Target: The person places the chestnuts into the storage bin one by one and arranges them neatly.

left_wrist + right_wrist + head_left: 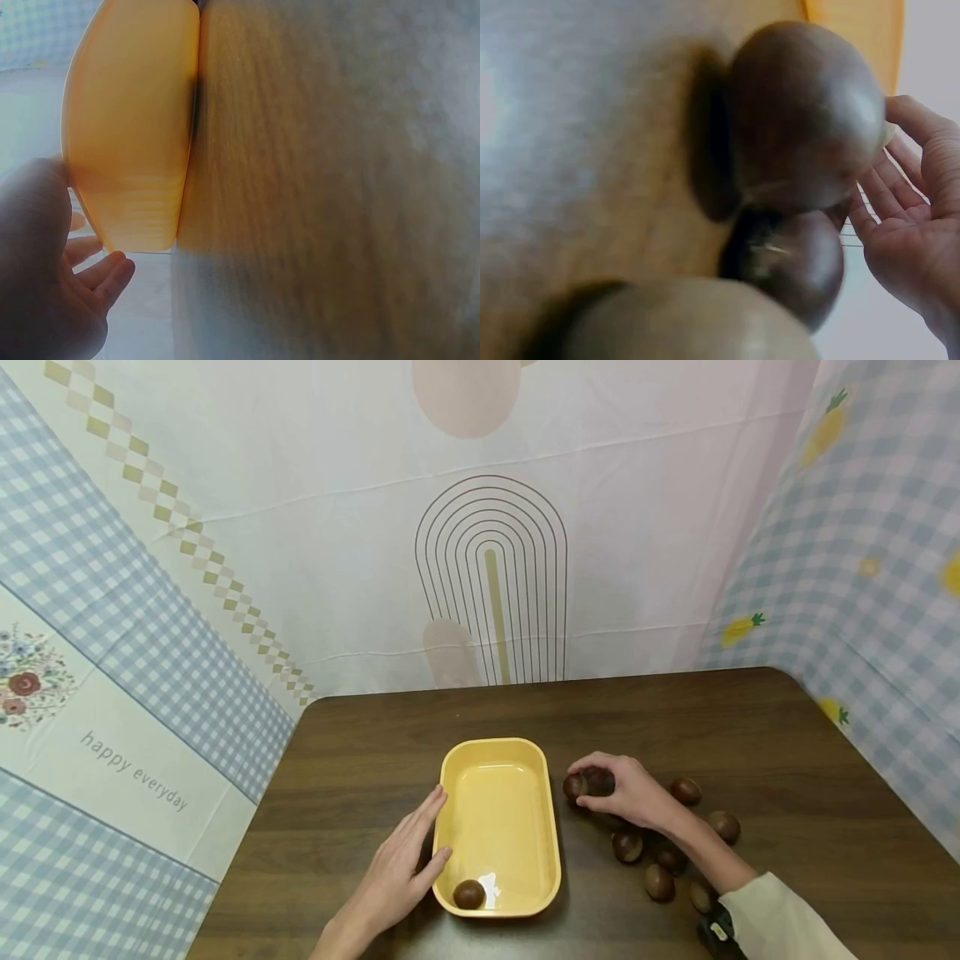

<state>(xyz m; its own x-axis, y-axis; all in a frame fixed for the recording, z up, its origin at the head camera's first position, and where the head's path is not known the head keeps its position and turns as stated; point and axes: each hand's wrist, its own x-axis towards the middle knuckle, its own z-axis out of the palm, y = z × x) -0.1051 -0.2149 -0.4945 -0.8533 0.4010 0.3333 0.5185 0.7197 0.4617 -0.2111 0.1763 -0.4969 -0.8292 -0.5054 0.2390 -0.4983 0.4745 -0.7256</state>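
A yellow rectangular tray (pixel 498 906) stands on the table with one brown chestnut (pixel 469 894) in its near left corner. My left hand (pixel 397 864) rests against the tray's left rim, fingers fairly straight; in the left wrist view the fingers (pixel 112 277) lie along the tray's outer wall (pixel 135 112). To the right of the tray, my right hand (pixel 626 789) pinches a chestnut (pixel 574 787) between thumb and fingertips. Another dark chestnut (pixel 599 781) lies under its palm side. In the right wrist view, nearer chestnuts (pixel 806 112) largely hide what this hand (pixel 915 202) holds.
Several more chestnuts lie loose around the right forearm, among them one at the back (pixel 686 791), one on the right (pixel 723 827) and one nearer (pixel 660 882). A black strap device (pixel 718 933) sits at the right wrist. Patterned cloth (pixel 360 568) hangs behind the brown table (pixel 360 752).
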